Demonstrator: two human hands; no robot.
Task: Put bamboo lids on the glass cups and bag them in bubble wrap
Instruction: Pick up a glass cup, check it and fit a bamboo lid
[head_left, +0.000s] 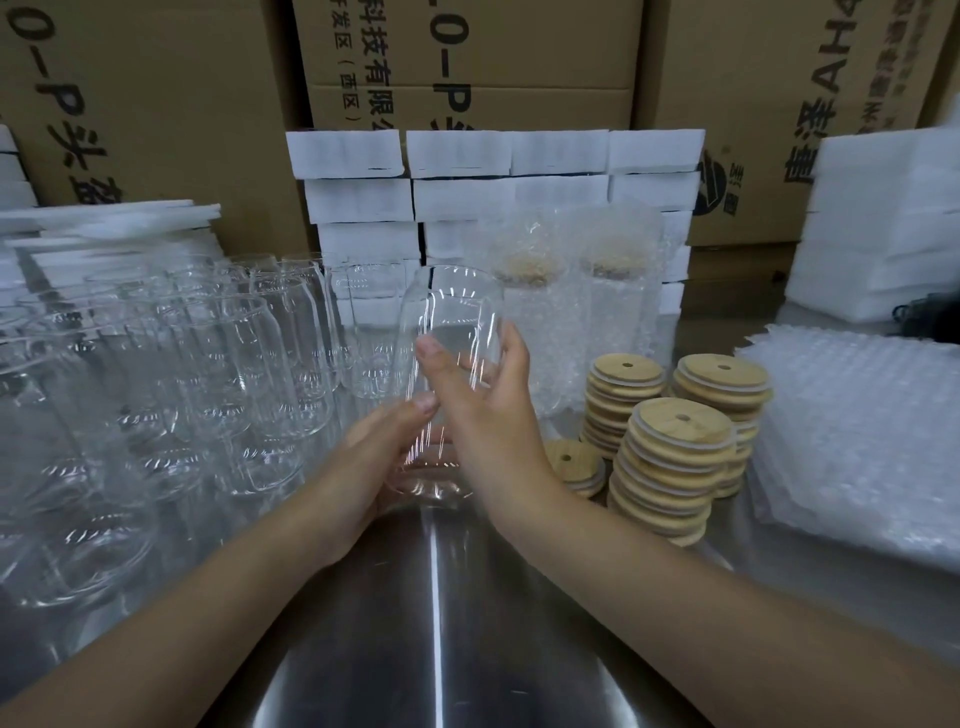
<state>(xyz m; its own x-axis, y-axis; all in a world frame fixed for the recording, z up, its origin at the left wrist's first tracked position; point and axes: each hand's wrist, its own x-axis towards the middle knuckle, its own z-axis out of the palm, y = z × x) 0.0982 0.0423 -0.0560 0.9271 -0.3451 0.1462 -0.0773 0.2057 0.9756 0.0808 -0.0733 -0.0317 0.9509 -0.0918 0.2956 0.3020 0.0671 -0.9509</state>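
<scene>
A clear glass cup (457, 312) is held above the steel table, tilted, with no lid on it. My left hand (374, 457) cradles its lower end, thumb against the glass. My right hand (483, 405) grips its side, thumb in front and fingers wrapped behind. Three stacks of round bamboo lids (670, 457) with centre holes stand to the right, and a short pile of lids (576, 462) lies beside them. Two lidded cups in bubble wrap bags (571, 312) stand behind. A pile of flat bubble wrap bags (857, 431) lies at the far right.
Several bare glass cups (197, 374) crowd the left side of the steel table (436, 623). White foam blocks (467, 176) are stacked at the back, more foam (883, 223) at the right, and cardboard cartons (156, 104) form a wall behind.
</scene>
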